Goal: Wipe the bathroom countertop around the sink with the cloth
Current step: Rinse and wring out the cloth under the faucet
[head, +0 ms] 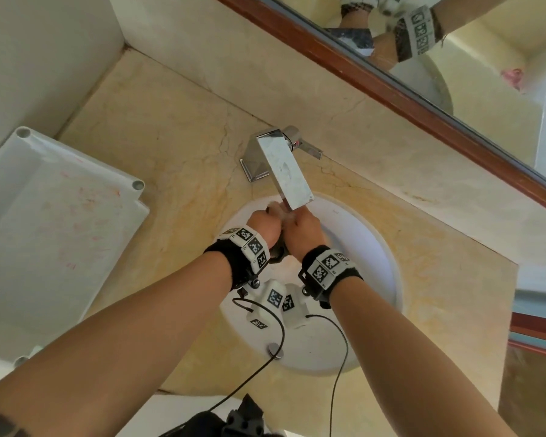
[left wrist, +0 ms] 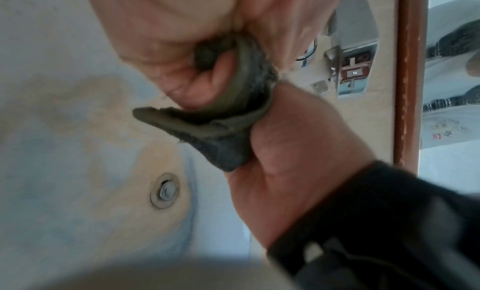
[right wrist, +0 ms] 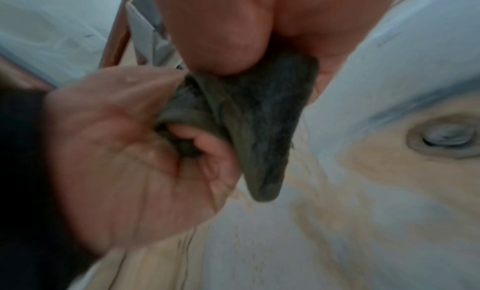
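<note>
A dark grey-green cloth (head: 278, 251) is bunched between both hands over the white sink (head: 371, 247), just under the tip of the chrome faucet spout (head: 286, 167). My left hand (head: 265, 223) grips one end of the cloth (left wrist: 221, 134), fingers curled round it. My right hand (head: 304, 227) grips the other end of the cloth (right wrist: 262, 118), knuckles almost touching the left hand. A short tail of cloth hangs below the fists. The beige marble countertop (head: 158, 127) surrounds the basin.
A white plastic tray (head: 54, 222) with reddish marks lies on the counter at the left. A wood-framed mirror (head: 391, 86) runs along the back wall. The drain (head: 275, 350) sits low in the basin. Camera cables (head: 259, 370) hang from both wrists over the sink's front.
</note>
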`<state>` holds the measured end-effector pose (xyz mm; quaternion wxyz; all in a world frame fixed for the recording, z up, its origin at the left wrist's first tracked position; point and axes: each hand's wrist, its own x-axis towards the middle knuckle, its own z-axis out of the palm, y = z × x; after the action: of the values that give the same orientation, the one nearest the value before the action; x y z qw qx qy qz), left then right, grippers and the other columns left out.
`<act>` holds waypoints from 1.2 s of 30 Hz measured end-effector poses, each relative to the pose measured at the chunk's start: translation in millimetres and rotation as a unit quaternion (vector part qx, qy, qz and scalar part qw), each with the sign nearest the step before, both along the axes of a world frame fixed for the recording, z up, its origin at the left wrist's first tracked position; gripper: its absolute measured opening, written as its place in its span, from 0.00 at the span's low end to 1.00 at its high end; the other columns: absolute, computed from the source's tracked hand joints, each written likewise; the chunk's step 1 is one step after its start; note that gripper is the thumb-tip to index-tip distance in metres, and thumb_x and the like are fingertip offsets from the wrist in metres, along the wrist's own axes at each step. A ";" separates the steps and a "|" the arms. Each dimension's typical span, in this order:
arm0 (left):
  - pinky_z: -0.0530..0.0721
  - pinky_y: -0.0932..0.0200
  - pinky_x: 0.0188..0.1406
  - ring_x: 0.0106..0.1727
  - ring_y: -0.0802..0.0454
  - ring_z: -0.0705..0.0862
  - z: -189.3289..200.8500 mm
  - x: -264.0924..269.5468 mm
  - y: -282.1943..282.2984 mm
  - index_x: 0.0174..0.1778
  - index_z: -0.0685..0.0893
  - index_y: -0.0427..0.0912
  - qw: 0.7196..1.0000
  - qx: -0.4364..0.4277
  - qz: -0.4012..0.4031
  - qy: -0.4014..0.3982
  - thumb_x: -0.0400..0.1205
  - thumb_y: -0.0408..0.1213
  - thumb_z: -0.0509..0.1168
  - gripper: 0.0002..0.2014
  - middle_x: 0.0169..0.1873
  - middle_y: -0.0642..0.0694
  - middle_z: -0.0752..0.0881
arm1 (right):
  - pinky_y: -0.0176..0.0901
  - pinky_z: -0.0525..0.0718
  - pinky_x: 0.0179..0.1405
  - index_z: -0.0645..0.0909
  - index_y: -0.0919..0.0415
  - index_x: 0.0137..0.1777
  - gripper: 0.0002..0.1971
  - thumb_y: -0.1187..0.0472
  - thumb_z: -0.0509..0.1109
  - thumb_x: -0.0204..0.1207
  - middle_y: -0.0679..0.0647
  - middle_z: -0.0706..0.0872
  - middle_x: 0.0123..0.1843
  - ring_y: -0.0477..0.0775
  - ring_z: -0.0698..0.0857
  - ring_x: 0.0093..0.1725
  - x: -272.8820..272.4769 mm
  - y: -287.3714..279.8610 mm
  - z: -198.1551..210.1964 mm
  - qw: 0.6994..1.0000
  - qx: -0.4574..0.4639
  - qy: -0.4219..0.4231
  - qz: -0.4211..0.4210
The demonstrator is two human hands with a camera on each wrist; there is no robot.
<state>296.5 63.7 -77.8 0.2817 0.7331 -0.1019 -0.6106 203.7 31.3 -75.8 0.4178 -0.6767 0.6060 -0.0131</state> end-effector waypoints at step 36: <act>0.85 0.43 0.57 0.56 0.40 0.85 -12.9 -0.9 22.3 0.63 0.82 0.41 0.983 -0.132 -0.077 -0.100 0.90 0.41 0.47 0.19 0.58 0.39 0.86 | 0.47 0.83 0.40 0.74 0.65 0.61 0.11 0.61 0.55 0.87 0.54 0.85 0.42 0.54 0.85 0.39 -10.9 8.0 -16.9 0.987 -0.082 -0.063 0.122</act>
<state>295.7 86.0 -90.7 0.3168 0.7371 -0.2652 -0.5348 192.9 39.3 -92.7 0.3968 -0.7751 0.4887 -0.0539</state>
